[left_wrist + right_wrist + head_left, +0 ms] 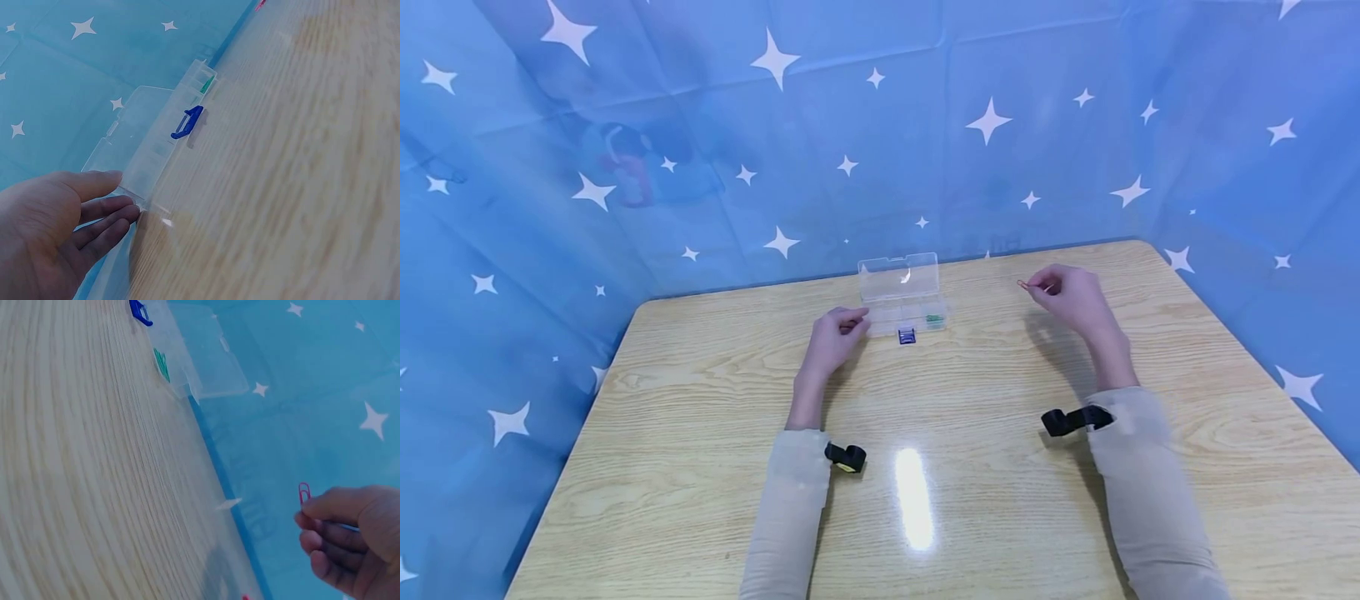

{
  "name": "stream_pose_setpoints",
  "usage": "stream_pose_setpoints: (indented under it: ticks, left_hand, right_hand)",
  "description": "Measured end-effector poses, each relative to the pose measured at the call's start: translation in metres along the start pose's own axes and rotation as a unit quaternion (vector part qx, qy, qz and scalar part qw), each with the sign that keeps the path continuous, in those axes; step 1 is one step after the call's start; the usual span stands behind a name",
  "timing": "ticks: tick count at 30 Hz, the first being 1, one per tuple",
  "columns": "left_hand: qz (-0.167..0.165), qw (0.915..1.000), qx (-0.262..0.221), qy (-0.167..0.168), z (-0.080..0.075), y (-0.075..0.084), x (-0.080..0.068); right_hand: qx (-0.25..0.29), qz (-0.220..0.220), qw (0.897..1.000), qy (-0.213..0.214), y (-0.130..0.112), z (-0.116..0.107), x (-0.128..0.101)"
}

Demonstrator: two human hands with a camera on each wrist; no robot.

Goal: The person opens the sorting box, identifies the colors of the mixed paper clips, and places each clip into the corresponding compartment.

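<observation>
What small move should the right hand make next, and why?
Probably carry the red paper clip left toward the open clear box. The right hand pinches the clip above the table, apart from the box; the left hand touches the box's left end, and green clips lie in one compartment.

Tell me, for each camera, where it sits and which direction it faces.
Head: worn high, looks down at wooden table; both forearms, left hand, right hand.
Left wrist: faces clear plastic compartment box; left fingers touch it.
Right wrist: faces blue star cloth; right hand pinches pink paper clip.
Shared: the box's blue latch.
</observation>
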State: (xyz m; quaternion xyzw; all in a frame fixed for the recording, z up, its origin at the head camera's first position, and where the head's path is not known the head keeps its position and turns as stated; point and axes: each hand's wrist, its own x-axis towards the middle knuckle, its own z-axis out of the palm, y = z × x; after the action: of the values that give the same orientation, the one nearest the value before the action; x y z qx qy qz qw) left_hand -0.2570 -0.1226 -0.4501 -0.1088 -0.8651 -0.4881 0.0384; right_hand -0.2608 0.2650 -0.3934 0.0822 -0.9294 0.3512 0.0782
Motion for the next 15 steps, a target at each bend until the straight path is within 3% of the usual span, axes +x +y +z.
stream_pose_setpoints:
  ticks: [15]
  left_hand:
    - [-0.011, 0.9999, -0.002, -0.001, 0.0, 0.001, 0.0]
  right_hand:
    - [0.011, -0.026, 0.999, -0.041, -0.028, 0.027, 0.011]
